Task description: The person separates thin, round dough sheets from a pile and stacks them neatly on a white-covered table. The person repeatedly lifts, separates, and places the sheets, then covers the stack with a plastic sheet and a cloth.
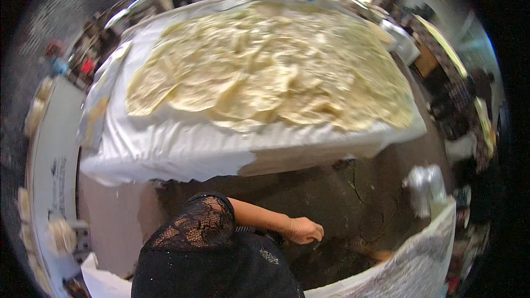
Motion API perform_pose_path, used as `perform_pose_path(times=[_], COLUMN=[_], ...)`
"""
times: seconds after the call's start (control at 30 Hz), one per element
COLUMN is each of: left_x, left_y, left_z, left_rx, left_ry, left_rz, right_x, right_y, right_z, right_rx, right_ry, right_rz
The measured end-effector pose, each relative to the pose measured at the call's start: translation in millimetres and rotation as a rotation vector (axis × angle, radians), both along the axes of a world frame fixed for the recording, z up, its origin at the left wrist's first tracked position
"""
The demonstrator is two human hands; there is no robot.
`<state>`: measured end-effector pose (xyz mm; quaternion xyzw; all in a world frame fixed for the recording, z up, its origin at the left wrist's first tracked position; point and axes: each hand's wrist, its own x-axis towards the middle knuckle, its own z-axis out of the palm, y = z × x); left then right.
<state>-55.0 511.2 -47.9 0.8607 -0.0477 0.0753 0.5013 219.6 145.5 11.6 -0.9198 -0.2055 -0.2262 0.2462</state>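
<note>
My left hand (305,230) reaches rightward from a black lace sleeve, in front of my body and over the dark floor. Its fingers are loosely curled; a small pale thing seems to be by the fingertips, too blurred to tell whether it is held. My right hand cannot be made out. Beyond my arm stands a wide table covered with a white cloth (178,136). Many thin, pale yellow flatbread-like sheets (265,70) lie overlapping across it, their near edges rounded and wavy. The hand does not touch them.
A white panel with printing (54,149) stands at left, near round pale stacks (62,236). Clear plastic (426,186) rests at right above a whitish sheet (397,269). A blurred tan shape (381,255) shows at lower right. A cable lies on the floor (372,198).
</note>
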Motion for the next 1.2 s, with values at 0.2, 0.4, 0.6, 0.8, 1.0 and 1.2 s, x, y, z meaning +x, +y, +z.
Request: perform_pose_path(times=[0.2, 0.4, 0.6, 0.8, 1.0, 1.2], left_x=[-183, -361, -485, -541, -594, -644], left_y=[101, 152, 156, 184, 232, 283], left_z=[8, 25, -8, -10, -43, -57], left_rx=[-0.400, -0.915, -1.111, -1.224, -1.406, -1.592], left_ry=[0.011, -0.320, -0.810, -0.964, -1.163, -1.105], left_rz=[0.784, 1.717, 1.997, 2.000, 1.947, 1.617], right_x=[-113, -233, -355, -474, -577, -708], right_y=[261, 435, 571, 630, 665, 701], right_z=[14, -10, -5, 10, -10, -30], right_rx=[-0.159, -0.172, -0.176, -0.210, -0.272, -0.255], right_ry=[0.424, 0.481, 0.485, 0.426, 0.304, 0.062], right_rz=[0.671, 1.463, 1.973, 2.245, 2.323, 2.217])
